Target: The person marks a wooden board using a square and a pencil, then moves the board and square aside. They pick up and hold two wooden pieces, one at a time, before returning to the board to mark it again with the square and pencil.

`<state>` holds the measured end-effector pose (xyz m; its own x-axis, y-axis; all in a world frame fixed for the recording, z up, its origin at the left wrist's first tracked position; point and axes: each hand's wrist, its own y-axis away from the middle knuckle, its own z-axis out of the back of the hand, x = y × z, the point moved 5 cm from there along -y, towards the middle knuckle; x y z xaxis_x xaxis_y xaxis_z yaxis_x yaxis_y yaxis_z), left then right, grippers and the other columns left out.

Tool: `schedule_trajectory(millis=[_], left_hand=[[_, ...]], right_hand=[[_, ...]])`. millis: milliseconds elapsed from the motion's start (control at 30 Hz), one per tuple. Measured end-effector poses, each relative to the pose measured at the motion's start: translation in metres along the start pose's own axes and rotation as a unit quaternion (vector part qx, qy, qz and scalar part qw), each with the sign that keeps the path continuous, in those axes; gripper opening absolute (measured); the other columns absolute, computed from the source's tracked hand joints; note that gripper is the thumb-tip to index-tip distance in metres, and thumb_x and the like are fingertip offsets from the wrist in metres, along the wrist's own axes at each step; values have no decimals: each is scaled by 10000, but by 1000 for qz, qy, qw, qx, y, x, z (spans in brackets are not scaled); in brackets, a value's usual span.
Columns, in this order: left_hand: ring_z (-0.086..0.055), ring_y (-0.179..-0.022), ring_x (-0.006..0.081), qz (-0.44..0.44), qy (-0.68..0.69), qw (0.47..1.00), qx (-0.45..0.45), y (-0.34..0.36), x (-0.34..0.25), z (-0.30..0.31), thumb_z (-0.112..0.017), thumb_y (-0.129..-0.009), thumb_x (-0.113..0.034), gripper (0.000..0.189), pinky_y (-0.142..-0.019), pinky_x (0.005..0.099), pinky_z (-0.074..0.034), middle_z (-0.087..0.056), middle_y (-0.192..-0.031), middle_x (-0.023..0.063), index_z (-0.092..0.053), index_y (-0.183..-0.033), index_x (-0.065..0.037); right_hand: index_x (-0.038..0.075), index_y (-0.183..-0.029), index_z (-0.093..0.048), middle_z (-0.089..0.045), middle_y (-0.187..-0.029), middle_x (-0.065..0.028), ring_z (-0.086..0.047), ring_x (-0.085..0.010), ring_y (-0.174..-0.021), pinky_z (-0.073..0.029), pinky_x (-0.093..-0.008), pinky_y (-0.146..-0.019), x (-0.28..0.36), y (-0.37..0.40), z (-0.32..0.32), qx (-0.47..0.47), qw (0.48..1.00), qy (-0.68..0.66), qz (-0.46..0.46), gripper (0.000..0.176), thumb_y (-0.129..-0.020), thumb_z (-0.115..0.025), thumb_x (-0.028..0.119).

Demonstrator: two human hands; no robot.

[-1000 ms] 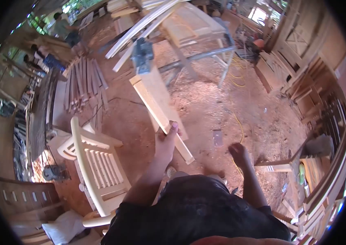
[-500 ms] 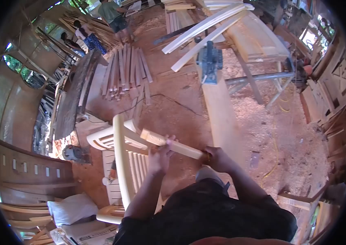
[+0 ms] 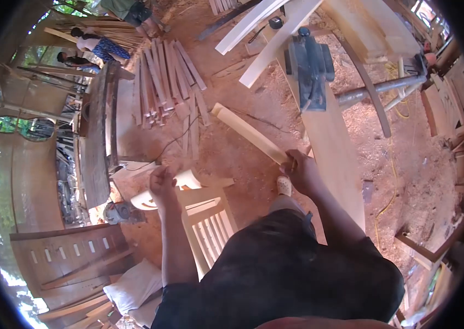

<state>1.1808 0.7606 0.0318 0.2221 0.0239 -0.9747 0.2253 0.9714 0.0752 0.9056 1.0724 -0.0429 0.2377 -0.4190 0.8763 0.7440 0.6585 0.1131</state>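
My right hand is closed around one end of a wooden slat, which slants up and left from it over the floor. To the left, my left hand is raised with its fingers curled, just above a slatted wooden chair. What the left fingers hold, if anything, is hidden. My left forearm covers part of the chair. In front of my right hand lies a long wide plank, with a dark blue power planer on its far part.
Light boards and a metal-legged stand are at the upper right. Dark strips are stacked ahead. A cord crosses the floor. A panel with slots leans at left, near a white sack. Other people are at the back.
My left hand has let go of the slat and moved left toward the chair. My right hand still grips the slat, which now points farther up and away. The view has shifted.
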Motion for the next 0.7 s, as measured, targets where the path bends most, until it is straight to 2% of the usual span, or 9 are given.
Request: schedule_trajectory(millis=[133,167,267,300,333,367,467,600,700], left_hand=[[-623,-811,50,6,-55,998,43,-46,-9,2,-732,-1011,-141,109,-716,233,-503,-687,-912,-26,-693,-1084,-71],[-688,-809,111,-8,-106,992,71,-71,10,16,-749,-980,-141,113,-731,276,-541,-727,-876,20,-717,-1045,-54],[-748,-860,200,-103,-312,941,78,-110,22,30,-767,-936,-163,194,-775,336,-574,-774,-923,92,-732,-1069,-26],[-765,-965,237,-83,-375,918,101,-126,29,36,-747,-911,-144,268,-833,356,-591,-780,-1067,130,-736,-1144,-14],[-766,-973,242,-55,-357,925,115,-142,37,40,-743,-912,-141,279,-842,362,-591,-780,-1073,134,-734,-1160,-13],[-767,-981,246,-28,-339,931,132,-157,46,43,-738,-914,-139,290,-852,368,-592,-781,-1080,137,-732,-1175,-12],[-766,-1000,259,7,-319,935,155,-216,61,48,-728,-915,-134,328,-882,391,-593,-779,-1108,153,-726,-1219,-11],[-767,-965,246,-19,-321,934,154,-297,43,23,-730,-927,-139,327,-855,376,-600,-778,-1086,175,-715,-1214,18],[-754,-1011,238,-39,-252,950,182,-354,32,-8,-747,-946,-166,317,-863,379,-598,-775,-1080,147,-717,-1213,3]], right_hand=[[2,-1274,-647,-734,-1036,-232,-726,-346,-938,-549,-411,-823,25,-66,-17,10,999,0,35,428,-890,-809,101],[0,-1274,-648,-730,-1031,-227,-719,-326,-927,-547,-403,-824,32,-82,-24,19,999,-8,34,425,-891,-805,96],[-8,-1274,-649,-716,-1005,-206,-690,-269,-893,-538,-383,-823,53,-129,-51,30,999,-18,21,420,-893,-797,87],[-12,-1273,-650,-710,-990,-196,-677,-254,-880,-535,-377,-822,60,-145,-62,27,1000,-12,8,420,-893,-796,89],[-15,-1272,-651,-704,-974,-187,-663,-238,-867,-532,-372,-821,65,-162,-73,20,1000,-8,-6,420,-892,-796,91],[-3,-1283,-650,-720,-955,-214,-724,-330,-866,-552,-411,-795,73,-179,-82,7,1000,-4,15,465,-891,-807,192],[-4,-1275,-651,-705,-920,-199,-700,-284,-822,-535,-392,-768,103,-237,-108,-11,1000,-17,3,456,-895,-806,196],[-7,-1277,-649,-696,-902,-188,-678,-262,-796,-523,-382,-758,157,-320,-108,-81,996,-2,31,432,-907,-795,162],[-4,-1266,-652,-706,-926,-187,-693,-269,-818,-535,-387,-783,198,-381,-94,-149,987,-18,55,389,-921,-777,128]])
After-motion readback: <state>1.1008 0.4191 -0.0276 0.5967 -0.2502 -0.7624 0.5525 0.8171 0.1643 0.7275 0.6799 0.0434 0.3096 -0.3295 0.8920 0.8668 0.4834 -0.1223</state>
